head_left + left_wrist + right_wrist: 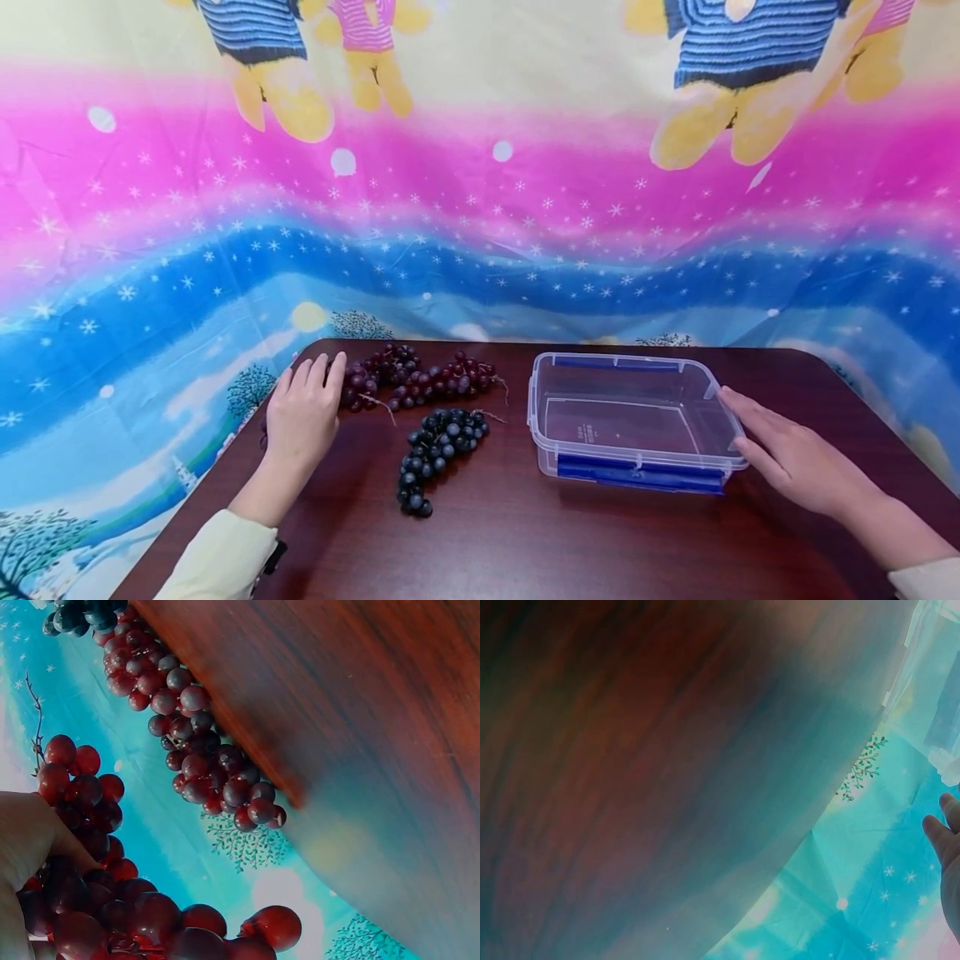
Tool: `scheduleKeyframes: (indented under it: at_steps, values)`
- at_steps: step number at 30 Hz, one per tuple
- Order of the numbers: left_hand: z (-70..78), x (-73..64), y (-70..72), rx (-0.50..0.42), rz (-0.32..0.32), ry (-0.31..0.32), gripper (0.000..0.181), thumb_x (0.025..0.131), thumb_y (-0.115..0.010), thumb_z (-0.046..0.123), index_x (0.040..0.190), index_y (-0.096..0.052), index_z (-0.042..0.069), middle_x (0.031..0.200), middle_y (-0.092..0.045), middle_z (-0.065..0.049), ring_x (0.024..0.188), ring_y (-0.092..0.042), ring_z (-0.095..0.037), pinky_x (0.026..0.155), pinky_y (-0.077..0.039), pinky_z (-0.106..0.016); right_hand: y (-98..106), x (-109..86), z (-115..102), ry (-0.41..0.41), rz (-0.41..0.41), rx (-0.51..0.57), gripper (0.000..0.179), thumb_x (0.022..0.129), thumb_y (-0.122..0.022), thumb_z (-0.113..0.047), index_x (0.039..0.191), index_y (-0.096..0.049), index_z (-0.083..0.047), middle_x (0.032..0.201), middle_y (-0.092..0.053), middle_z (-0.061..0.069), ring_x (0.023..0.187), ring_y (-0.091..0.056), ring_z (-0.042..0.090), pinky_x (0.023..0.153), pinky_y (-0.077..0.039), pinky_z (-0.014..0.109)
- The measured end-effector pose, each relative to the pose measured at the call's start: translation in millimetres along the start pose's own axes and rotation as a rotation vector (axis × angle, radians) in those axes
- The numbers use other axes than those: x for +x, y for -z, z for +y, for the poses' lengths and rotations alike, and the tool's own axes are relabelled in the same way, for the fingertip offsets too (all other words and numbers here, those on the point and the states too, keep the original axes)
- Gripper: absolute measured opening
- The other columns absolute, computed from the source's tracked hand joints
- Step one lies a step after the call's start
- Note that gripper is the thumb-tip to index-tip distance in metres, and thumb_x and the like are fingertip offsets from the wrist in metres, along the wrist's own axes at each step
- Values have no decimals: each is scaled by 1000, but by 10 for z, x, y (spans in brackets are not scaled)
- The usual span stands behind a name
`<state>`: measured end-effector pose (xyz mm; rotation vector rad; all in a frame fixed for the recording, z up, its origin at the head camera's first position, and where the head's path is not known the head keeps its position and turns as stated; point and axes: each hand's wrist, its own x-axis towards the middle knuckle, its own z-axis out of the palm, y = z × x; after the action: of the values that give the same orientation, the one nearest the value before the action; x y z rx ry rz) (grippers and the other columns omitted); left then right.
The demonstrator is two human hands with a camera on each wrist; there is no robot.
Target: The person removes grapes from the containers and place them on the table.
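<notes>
My left hand [303, 408] is at the table's far left and grips a bunch of red grapes [157, 922], its thumb pressed among the fruit in the left wrist view. In the head view that hand hides most of this bunch. Just right of it lie more red grapes [450, 379] with thin stems. A bunch of black grapes [438, 454] lies nearer to me. My right hand [795, 454] has its fingers extended against the right side of a clear plastic container [637, 473] with blue side latches. Only fingertips and part of that hand show in the right wrist view.
The dark red-brown wooden table [487, 542] has rounded far corners. A printed cloth [480, 192] with snowflakes and bears hangs right behind its back edge. The container stands without a lid on, right of the grapes.
</notes>
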<state>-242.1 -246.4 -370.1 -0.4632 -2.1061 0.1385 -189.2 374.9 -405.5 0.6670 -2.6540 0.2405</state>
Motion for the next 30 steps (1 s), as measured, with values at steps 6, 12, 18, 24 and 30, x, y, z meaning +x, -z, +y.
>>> scheduleKeyframes:
  at_steps: [6,12,18,24,30]
  values:
    - [10,-48,1,16,-58,14,58,63,-76,-9,119,-62,-6,105,-64,-29,94,-61,-45,83,-49,-58,0,5,-2,-14,-11,7,68,96,-61,-24,155,-27,-17,153,-36,12,132,-43,30,101,1,4]
    - [25,-94,-10,37,-78,22,60,58,-79,-7,115,-62,-7,96,-64,-28,85,-62,-44,75,-52,-57,0,5,-3,-15,-9,8,68,96,-61,-25,155,-27,-17,152,-36,12,131,-44,32,100,1,3]
    - [39,-140,-17,55,-96,36,56,58,-78,-6,112,-63,-7,88,-63,-26,74,-62,-42,63,-52,-53,-3,-2,1,-4,1,5,68,96,-62,-24,155,-28,-17,153,-36,11,135,-40,24,100,-1,3]
    - [63,-180,-16,55,-154,79,54,58,-77,-5,111,-63,-7,83,-62,-24,65,-59,-40,52,-49,-49,-5,-6,-3,-10,-3,5,68,96,-61,-24,155,-27,-17,153,-35,11,134,-41,27,100,0,3]
    - [111,-203,-5,60,-243,134,51,61,-76,-4,109,-61,-7,80,-59,-23,63,-56,-40,49,-47,-48,-7,-8,-2,-7,2,6,68,96,-61,-24,155,-28,-16,153,-36,12,136,-38,23,101,0,3]
